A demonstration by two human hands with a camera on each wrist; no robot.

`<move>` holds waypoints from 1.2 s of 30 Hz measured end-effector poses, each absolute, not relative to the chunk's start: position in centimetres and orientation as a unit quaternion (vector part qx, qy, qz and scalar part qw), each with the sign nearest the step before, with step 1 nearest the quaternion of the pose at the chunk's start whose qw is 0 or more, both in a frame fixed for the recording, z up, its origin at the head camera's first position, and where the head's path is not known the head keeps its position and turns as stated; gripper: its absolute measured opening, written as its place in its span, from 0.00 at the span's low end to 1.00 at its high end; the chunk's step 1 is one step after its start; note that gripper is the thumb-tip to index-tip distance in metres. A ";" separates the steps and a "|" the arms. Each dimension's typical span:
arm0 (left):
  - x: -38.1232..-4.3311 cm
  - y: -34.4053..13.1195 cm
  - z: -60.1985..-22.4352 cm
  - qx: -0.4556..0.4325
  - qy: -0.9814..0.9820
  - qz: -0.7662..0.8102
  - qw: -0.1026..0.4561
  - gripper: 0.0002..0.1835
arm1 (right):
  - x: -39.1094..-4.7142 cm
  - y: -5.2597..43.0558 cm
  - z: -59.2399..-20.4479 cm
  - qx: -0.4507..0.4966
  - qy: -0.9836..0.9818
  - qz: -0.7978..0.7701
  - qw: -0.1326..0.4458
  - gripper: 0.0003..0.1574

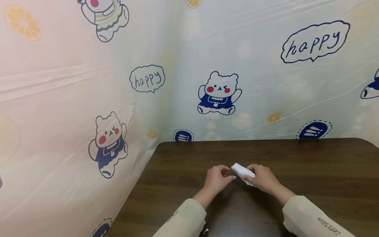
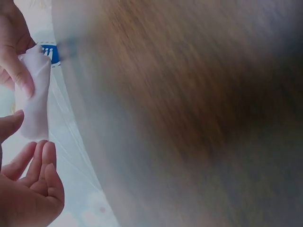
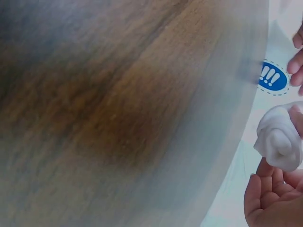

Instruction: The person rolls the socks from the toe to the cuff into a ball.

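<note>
A white rolled-up cloth (image 1: 243, 173) is held slantwise above the brown table. My right hand (image 1: 265, 179) grips it near its right end, thumb on the near side and fingers behind. In the right wrist view the coiled end of the cloth (image 3: 280, 142) shows above the curled fingers of the right hand (image 3: 277, 198). My left hand (image 1: 217, 179) is just left of the cloth's other end, thumb and fingers spread apart. In the left wrist view the fingertips of the left hand (image 2: 31, 189) lie close below that end; whether they touch it I cannot tell.
The dark wooden table (image 1: 183, 164) has rounded far corners. Behind it and along its left side hangs a pale curtain (image 1: 177, 98) printed with bears, orange slices and "happy" bubbles. A small light-and-dark object (image 1: 205, 230) shows beside the left sleeve at the bottom edge.
</note>
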State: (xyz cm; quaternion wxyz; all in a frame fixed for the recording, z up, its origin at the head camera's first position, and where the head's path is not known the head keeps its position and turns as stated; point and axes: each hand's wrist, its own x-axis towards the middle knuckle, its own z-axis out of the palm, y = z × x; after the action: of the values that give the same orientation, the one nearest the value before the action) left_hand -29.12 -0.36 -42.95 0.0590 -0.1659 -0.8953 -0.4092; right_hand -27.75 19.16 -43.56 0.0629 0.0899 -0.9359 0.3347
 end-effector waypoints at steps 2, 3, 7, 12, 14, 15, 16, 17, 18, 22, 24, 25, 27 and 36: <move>-29.2 -0.3 -43.1 -0.156 -0.886 -0.433 0.049 0.17 | -27.7 19.1 -43.4 0.088 -0.935 0.337 0.069 0.26; -29.2 -0.3 -43.2 -0.151 -0.882 -0.444 0.044 0.18 | -27.6 19.1 -43.4 0.088 -0.934 0.338 0.073 0.26; -29.3 0.0 -43.4 -0.131 -0.866 -0.482 0.023 0.21 | -27.3 18.9 -43.1 0.087 -0.931 0.343 0.087 0.26; -29.3 0.5 -43.6 -0.095 -0.833 -0.545 -0.005 0.23 | -27.0 18.6 -43.2 0.084 -0.927 0.351 0.102 0.24; -29.3 0.7 -43.6 -0.082 -0.817 -0.571 -0.017 0.23 | -27.0 18.4 -43.2 0.081 -0.926 0.354 0.107 0.24; -29.3 0.7 -43.7 -0.078 -0.811 -0.579 -0.020 0.22 | -27.0 18.3 -43.3 0.078 -0.925 0.354 0.109 0.24; -29.2 0.8 -43.7 -0.074 -0.806 -0.588 -0.023 0.22 | -27.0 18.2 -43.3 0.077 -0.925 0.355 0.112 0.24; -29.2 0.9 -43.8 -0.070 -0.799 -0.597 -0.025 0.21 | -26.9 18.0 -43.4 0.076 -0.924 0.355 0.116 0.24; -29.2 1.0 -43.8 -0.067 -0.794 -0.604 -0.027 0.20 | -26.9 17.9 -43.4 0.076 -0.923 0.357 0.120 0.23; -29.1 1.2 -43.9 -0.062 -0.779 -0.624 -0.022 0.17 | -26.6 17.5 -43.6 0.076 -0.918 0.366 0.132 0.22; -29.1 1.3 -43.9 -0.061 -0.771 -0.633 -0.019 0.16 | -26.5 17.4 -43.6 0.075 -0.916 0.369 0.135 0.22; -29.0 1.4 -43.8 -0.060 -0.767 -0.638 -0.017 0.15 | -26.5 17.3 -43.7 0.074 -0.916 0.370 0.136 0.21; -29.0 1.5 -43.8 -0.060 -0.763 -0.644 -0.010 0.14 | -26.4 17.2 -43.7 0.072 -0.916 0.369 0.141 0.21; -29.0 1.7 -43.9 -0.062 -0.761 -0.645 0.018 0.12 | -26.1 16.7 -43.8 0.068 -0.914 0.377 0.135 0.25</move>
State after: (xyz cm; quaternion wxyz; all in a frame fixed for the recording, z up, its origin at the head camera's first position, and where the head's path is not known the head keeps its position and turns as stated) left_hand -29.02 1.73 -43.85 0.0179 -0.0622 -0.7612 -0.6453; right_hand -26.06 16.74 -43.80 0.1355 0.0677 -0.9137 0.3772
